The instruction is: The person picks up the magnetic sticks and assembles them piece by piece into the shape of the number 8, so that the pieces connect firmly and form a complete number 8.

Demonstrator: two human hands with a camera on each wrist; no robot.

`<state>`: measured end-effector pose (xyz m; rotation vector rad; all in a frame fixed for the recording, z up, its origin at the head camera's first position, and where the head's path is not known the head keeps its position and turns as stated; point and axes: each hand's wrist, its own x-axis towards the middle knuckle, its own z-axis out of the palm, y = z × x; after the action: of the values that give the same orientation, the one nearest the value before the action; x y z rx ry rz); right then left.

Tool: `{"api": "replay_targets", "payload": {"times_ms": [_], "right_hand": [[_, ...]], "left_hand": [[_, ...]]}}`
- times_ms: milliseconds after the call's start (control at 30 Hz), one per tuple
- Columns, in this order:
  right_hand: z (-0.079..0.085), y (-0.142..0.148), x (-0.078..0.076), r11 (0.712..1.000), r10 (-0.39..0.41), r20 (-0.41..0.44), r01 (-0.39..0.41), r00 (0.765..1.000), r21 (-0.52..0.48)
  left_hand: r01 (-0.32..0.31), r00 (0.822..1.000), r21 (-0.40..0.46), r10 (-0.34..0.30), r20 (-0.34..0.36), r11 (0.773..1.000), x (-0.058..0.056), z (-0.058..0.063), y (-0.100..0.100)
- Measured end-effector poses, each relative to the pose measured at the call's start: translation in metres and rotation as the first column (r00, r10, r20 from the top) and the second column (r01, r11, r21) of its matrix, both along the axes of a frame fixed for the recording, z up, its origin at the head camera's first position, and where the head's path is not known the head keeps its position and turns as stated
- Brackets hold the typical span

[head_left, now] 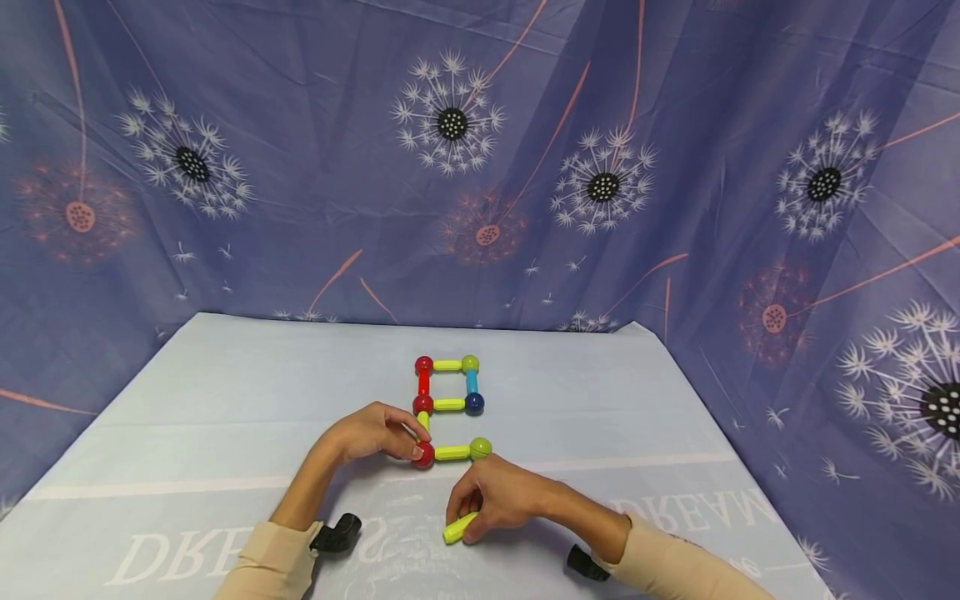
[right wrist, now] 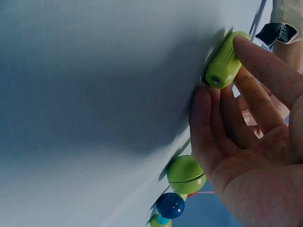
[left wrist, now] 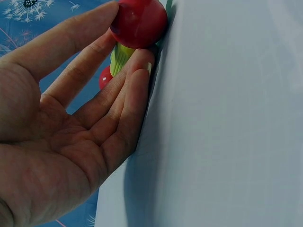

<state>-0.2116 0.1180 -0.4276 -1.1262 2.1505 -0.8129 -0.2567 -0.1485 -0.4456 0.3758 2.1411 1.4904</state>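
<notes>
A flat figure of balls and rods lies on the table. My left hand (head_left: 378, 433) holds its near-left red ball (head_left: 424, 456) between thumb and fingers; the left wrist view shows the thumb against that ball (left wrist: 140, 22). From it a yellow-green rod (head_left: 452, 452) runs right to a green ball (head_left: 481, 448). Just nearer than that ball, my right hand (head_left: 504, 493) pinches a loose yellow-green rod (head_left: 460, 528) close to the tabletop. In the right wrist view a dark round spot marks the end of this ribbed rod (right wrist: 223, 64).
The far part of the figure is a closed square with a red rod (head_left: 423, 383), a light blue rod (head_left: 472, 382) and a dark blue ball (head_left: 474, 404). A pale cloth with printed letters covers the table (head_left: 187, 417). A dandelion-patterned curtain (head_left: 337, 167) hangs behind and at the right.
</notes>
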Motion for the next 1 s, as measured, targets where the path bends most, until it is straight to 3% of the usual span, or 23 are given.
{"api": "replay_targets", "payload": {"times_ms": [233,467,1000], "right_hand": [[0.003,0.002,-0.003,0.998,-0.054,-0.062,0.055,0.997,0.009],[0.009,0.005,-0.010,0.988,-0.152,-0.060,0.151,0.987,-0.031],[0.017,0.011,-0.022,0.938,-0.334,-0.134,0.315,0.933,-0.146]], "left_hand": [[0.002,1.000,0.009,-0.002,-0.005,1.000,0.000,-0.001,0.000],[-0.002,1.000,0.006,0.002,-0.011,1.000,0.000,-0.001,0.000],[0.006,1.000,0.021,-0.006,-0.012,1.000,0.001,-0.002,-0.001]]}}
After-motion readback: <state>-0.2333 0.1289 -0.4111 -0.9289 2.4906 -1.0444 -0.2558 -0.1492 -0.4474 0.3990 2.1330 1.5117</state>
